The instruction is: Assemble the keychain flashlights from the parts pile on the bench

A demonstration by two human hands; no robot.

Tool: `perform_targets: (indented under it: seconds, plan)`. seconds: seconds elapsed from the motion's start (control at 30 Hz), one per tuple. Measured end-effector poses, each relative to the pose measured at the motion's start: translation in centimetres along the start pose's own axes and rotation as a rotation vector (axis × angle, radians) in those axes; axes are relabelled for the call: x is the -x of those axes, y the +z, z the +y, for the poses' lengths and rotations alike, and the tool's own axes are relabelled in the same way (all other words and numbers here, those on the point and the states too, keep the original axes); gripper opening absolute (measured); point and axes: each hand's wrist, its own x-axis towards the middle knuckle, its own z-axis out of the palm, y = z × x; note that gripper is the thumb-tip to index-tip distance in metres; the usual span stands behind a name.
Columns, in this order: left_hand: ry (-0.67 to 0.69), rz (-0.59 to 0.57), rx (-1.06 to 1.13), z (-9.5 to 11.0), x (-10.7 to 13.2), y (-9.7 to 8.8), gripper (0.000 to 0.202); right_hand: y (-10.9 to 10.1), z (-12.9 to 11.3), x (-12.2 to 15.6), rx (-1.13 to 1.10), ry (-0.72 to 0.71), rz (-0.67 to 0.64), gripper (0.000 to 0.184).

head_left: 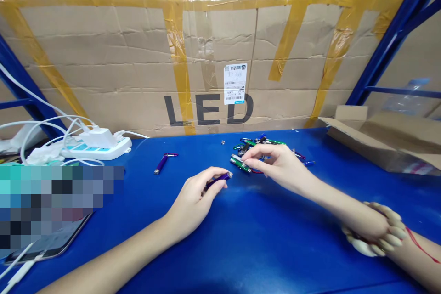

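Across the top, a carton point(138, 64) reads "LED". Right of centre, the right hand point(280, 165) has narrow fingers, grip unclear; at centre, the left hand point(193, 202) is curled. Above, a label point(234, 83) has illegible print. The left hand holds a purple tube point(225, 176); a green tube point(241, 165) lies at the right.

Your left forearm point(138, 243) reaches up from the lower left, and your left hand point(189, 202) curls into a grip, thumb opposing the bent fingers. Your right forearm point(330, 200) slants in from the lower right. Your right hand point(284, 167) sits farther forward, thumb and index finger drawn close together, pointing left.
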Motion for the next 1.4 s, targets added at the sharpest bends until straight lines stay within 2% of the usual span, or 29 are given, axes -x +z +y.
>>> perform_targets:
  seconds: [0.23, 0.43, 0.63, 0.77, 0.9, 1.13, 1.4]
  plan:
    - [0.076, -0.079, -0.059, -0.1, 0.1, 0.2, 0.023, 1.3, -1.1, 1.0, -0.114, 0.033, -0.092, 0.014]
    - [0.115, -0.084, -0.076, -0.2, 0.3, 0.3, 0.022, 1.7, -1.2, 1.3, -0.101, 0.011, -0.075, 0.013]
    - [0.174, -0.124, -0.068, -0.2, 0.5, 0.2, 0.022, 1.2, -1.1, 1.0, -0.277, 0.130, -0.191, 0.013]
    - [0.200, -0.225, -0.079, -0.3, 0.7, 0.0, 0.020, 0.7, -0.9, 1.0, -0.256, 0.213, -0.291, 0.016]
    - [0.218, -0.291, -0.135, -0.2, 1.1, -0.1, 0.019, 0.7, -0.9, 1.2, -0.253, 0.240, -0.327, 0.016]
    - [0.349, -0.274, -0.267, -0.5, 1.6, 0.1, 0.017, 1.1, -1.0, 1.3, -0.286, 0.262, -0.366, 0.017]
    - [0.419, -0.216, -0.350, -0.6, 1.4, 0.2, 0.018, 1.3, -1.1, 1.4, -0.216, 0.263, -0.324, 0.019]
